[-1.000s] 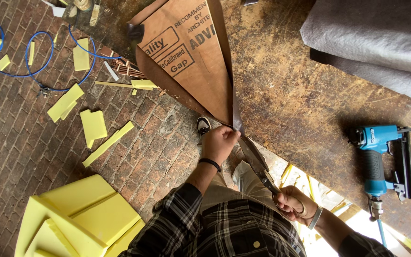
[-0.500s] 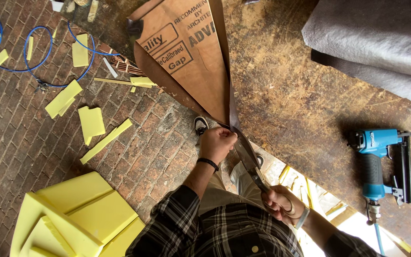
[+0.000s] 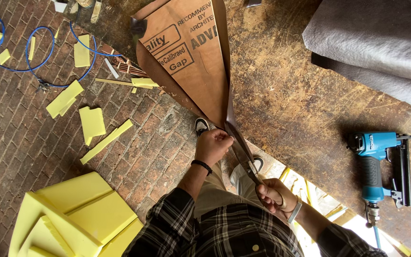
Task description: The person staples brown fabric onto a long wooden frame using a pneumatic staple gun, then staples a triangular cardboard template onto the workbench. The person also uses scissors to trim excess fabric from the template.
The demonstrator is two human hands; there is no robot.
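Observation:
A brown printed cardboard sheet hangs over the edge of a worn wooden workbench. My left hand pinches the sheet's lower point at the bench edge. My right hand grips the handles of a pair of dark scissors, whose blades run up along the sheet's right edge beside my left hand. I wear a plaid shirt and a black wristband.
A blue nail gun with an air hose lies on the bench at the right. Grey folded fabric lies at the top right. Yellow foam pieces and a blue cable lie on the brick floor at the left.
My right hand with the scissors has shifted slightly up and left toward the sheet. My left hand keeps its hold on the sheet's point.

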